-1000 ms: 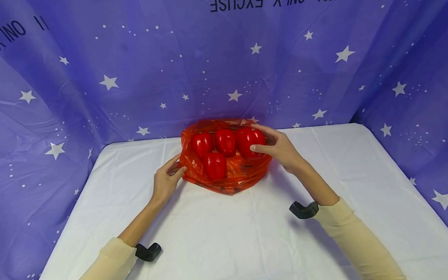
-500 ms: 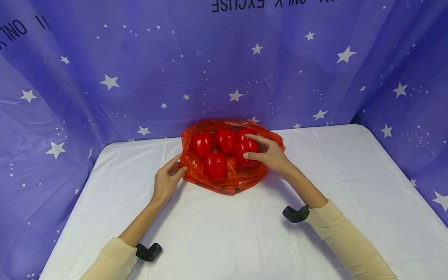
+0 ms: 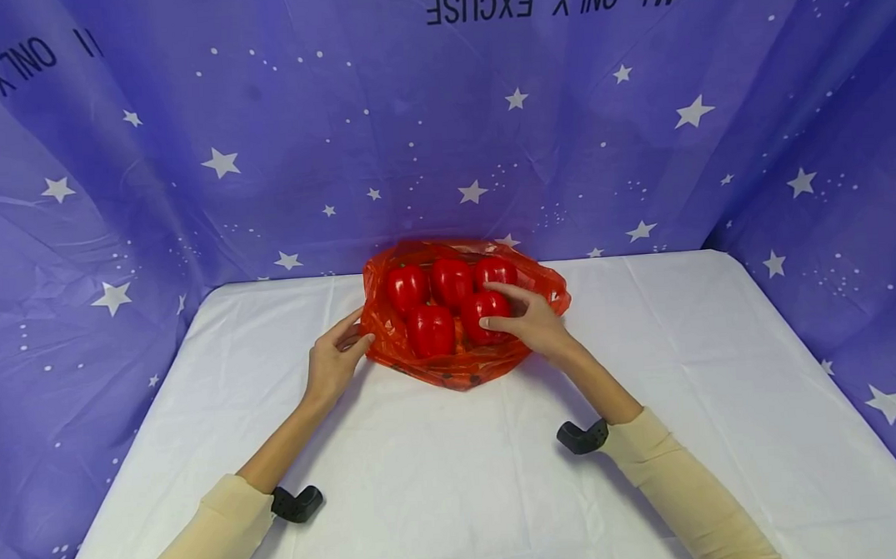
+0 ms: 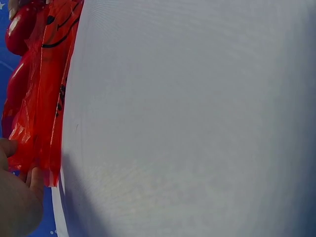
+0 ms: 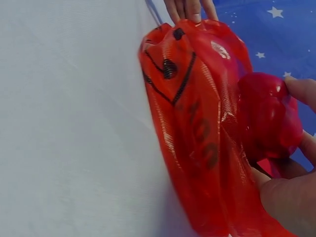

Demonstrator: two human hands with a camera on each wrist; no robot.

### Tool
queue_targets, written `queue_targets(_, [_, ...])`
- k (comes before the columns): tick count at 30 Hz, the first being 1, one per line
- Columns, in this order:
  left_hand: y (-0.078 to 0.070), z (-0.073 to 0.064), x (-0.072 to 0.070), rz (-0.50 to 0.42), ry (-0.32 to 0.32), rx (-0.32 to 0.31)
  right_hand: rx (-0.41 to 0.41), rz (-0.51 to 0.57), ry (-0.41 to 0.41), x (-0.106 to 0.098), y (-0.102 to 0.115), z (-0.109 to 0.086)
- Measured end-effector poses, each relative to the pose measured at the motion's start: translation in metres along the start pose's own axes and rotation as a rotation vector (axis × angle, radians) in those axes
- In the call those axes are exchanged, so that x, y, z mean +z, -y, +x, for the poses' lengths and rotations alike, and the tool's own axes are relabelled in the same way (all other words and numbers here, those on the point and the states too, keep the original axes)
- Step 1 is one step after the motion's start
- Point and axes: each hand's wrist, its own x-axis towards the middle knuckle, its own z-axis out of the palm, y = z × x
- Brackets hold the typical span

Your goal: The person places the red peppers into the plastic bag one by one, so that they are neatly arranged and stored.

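Observation:
A thin red plastic bag [image 3: 463, 375] lies spread open at the far edge of the white table. Several glossy red bell peppers [image 3: 431, 330] sit inside it. My right hand [image 3: 538, 324] grips one bell pepper [image 3: 484, 315] at the front right of the bag's mouth; the right wrist view shows this pepper [image 5: 269, 116] between thumb and fingers, right at the bag's rim. My left hand [image 3: 333, 366] pinches the bag's left edge. Black print shows on the side of the bag [image 4: 52, 98] in the left wrist view.
White cloth covers the table [image 3: 442, 480]. A blue-purple curtain [image 3: 381, 132] with white stars hangs behind it and at both sides. A black wrist camera [image 3: 298, 504] is on the left wrist, and another black camera [image 3: 582, 437] on the right.
My right hand has moved the bell pepper leftward and nearer, from the bag's right back to its front right, uncovering another pepper behind. The left hand has stayed at the bag's edge.

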Motion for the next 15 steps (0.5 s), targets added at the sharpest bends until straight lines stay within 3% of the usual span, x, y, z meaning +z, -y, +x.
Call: queue_targets(15, [0.0009, 0.0009, 0.0004, 0.018, 0.003, -0.005, 0.018, 0.019, -0.004, 0.0082, -0.0101, -0.0003])
